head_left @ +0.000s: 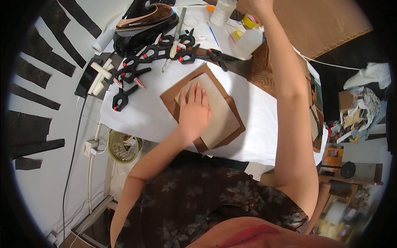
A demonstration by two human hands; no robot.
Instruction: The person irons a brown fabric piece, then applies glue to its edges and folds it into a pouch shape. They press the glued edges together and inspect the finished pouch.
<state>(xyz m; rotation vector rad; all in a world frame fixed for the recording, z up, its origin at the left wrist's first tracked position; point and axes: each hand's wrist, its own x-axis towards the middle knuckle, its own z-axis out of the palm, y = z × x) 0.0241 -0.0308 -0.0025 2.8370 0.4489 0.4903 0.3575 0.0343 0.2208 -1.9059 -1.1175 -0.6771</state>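
My left hand [195, 113] lies flat with its fingers stretched out on a greyish-beige board [219, 111]. Beneath the board is a larger brown sheet [170, 93], perhaps leather, whose margin shows around it. Both rest on a white cloth [260, 120] spread over the table. My right arm reaches far forward, and my right hand [261, 5] is cut off by the upper edge, so its fingers are hidden. Nearest to it are a yellow tape roll [251, 20] and a clear bottle [223, 12].
Several black spring clamps [155, 51] with red tips curve along the table's far left. Behind them stands a black and bronze iron [144, 22]. A translucent white bottle [248, 43] and a blue stick [213, 36] lie farther back. Below the table's left edge is a basket [124, 146].
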